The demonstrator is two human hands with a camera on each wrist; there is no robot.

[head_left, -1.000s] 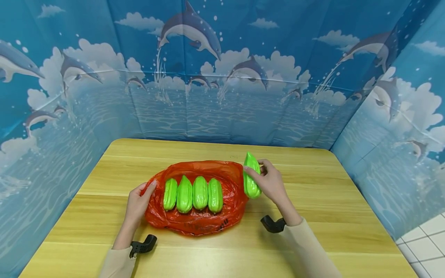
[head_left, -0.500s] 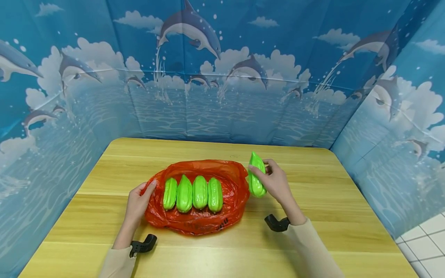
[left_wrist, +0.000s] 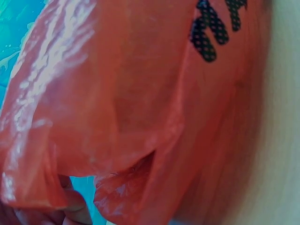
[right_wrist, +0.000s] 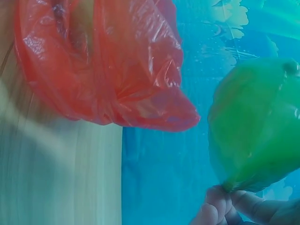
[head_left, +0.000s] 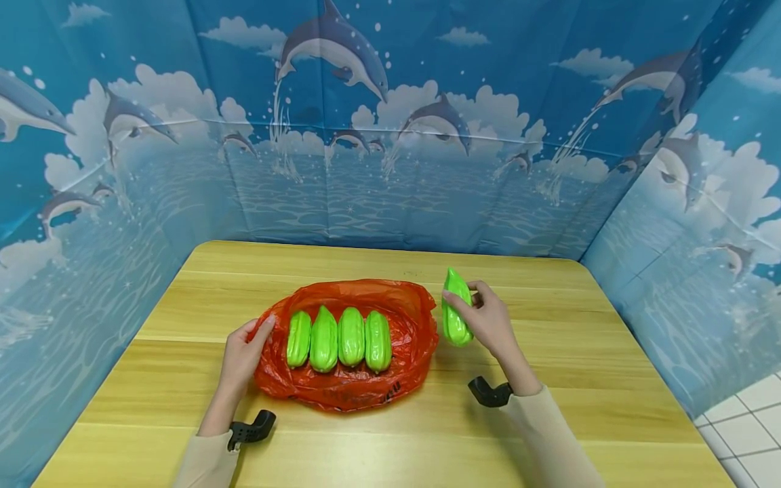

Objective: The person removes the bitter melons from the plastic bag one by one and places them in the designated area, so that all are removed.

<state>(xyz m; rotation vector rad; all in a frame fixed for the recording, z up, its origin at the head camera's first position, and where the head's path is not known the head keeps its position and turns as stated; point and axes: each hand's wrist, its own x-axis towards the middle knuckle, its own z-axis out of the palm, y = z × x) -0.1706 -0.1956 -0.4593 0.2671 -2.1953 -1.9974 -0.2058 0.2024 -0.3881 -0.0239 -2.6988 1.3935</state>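
Note:
My left hand (head_left: 241,352) pinches the left rim of a thin red plastic bag (head_left: 342,400) that lies spread wide on the table. Inside the bag, several glossy bright green ribbed fruits (head_left: 350,337), shaped like star fruit, lie side by side in a row. My right hand (head_left: 488,318) grips another such green fruit (head_left: 456,308) between thumb and fingers, pointed end up, just beyond the bag's right edge. In the right wrist view this fruit (right_wrist: 258,126) is close up, apart from the red bag (right_wrist: 108,61). Folds of the bag (left_wrist: 117,93) hide most of my left fingers (left_wrist: 77,206).
The wooden table (head_left: 579,366) extends on both sides of the bag. A blue curtain (head_left: 366,190) printed with dolphins stands behind the table and along its sides. A black strap-on camera sits at the left wrist (head_left: 251,428) and another at the right wrist (head_left: 490,393).
My right hand has moved a little to the right with the green fruit, away from the bag's right rim. The left hand, the bag and the row of fruits stay in place.

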